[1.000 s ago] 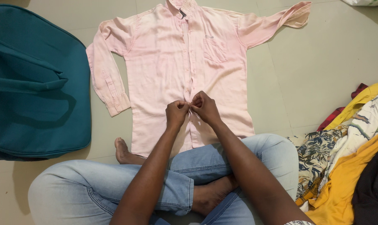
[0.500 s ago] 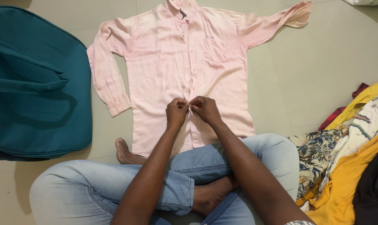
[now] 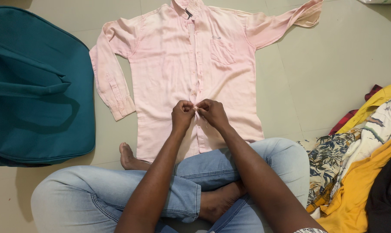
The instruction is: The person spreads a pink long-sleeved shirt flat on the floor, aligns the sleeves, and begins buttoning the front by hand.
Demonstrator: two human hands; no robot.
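2 hands prob. pinch 1 pink shirt.

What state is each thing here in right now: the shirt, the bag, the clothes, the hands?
Pink shirt: spread flat on the floor, front up, sleeves out, upper buttons done.
Left hand: pinching the shirt's front edge.
Right hand: pinching the same spot, touching the left.
Teal bag: lying flat, closed.
Clothes pile: heaped, unfolded.

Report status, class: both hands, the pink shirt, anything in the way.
Left hand and right hand pinching the placket together. Pink shirt flat on floor, front up. Nothing blocking; teal bag left, clothes pile right.
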